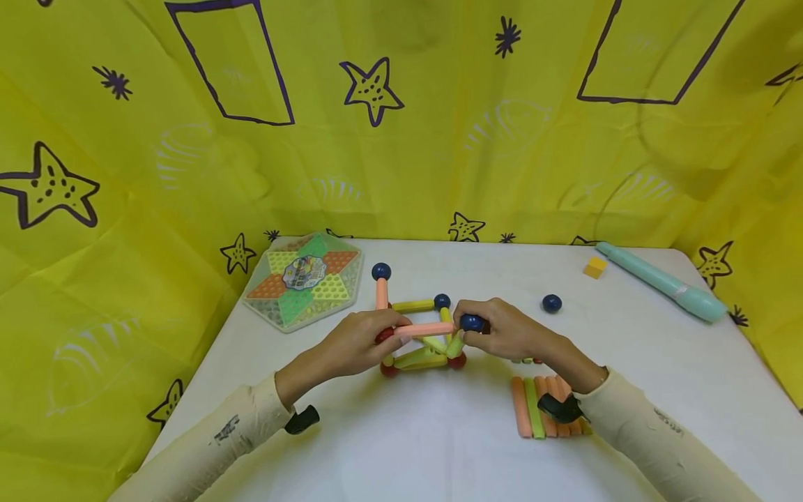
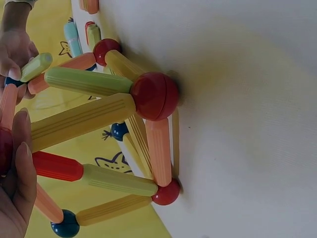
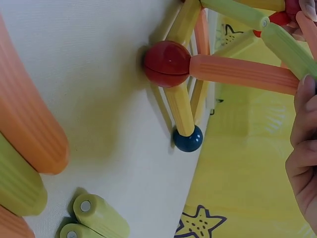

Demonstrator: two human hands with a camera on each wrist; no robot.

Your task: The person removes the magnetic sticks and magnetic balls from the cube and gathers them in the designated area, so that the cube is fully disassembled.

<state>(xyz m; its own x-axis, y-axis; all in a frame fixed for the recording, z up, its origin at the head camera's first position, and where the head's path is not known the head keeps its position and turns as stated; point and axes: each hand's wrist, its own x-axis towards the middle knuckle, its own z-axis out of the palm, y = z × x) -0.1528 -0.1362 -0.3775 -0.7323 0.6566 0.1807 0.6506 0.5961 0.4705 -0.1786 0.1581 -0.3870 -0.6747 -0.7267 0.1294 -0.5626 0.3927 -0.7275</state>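
A frame of ribbed rods and balls stands on the table, with yellow rods [image 1: 416, 306], a red ball [image 2: 154, 96] and a blue ball [image 3: 188, 138] among its parts. My left hand [image 1: 359, 343] grips another red ball [image 1: 384, 335] at its upper part. From that ball a salmon-pink rod [image 1: 426, 330] runs across to my right hand [image 1: 511, 329]. There, thumb and fingers hold a dark blue ball [image 1: 472, 323]. A light green rod [image 2: 37, 67] also reaches that ball; its other end shows free in the left wrist view. Fingers cover part of both held balls.
Right of the frame lie a row of orange and green rods [image 1: 533, 408], a loose blue ball [image 1: 552, 303], a yellow cube [image 1: 594, 267] and a teal tapered object [image 1: 665, 279]. A hexagonal game board [image 1: 304, 279] lies back left. Yellow curtain [image 1: 426, 160] encloses the table.
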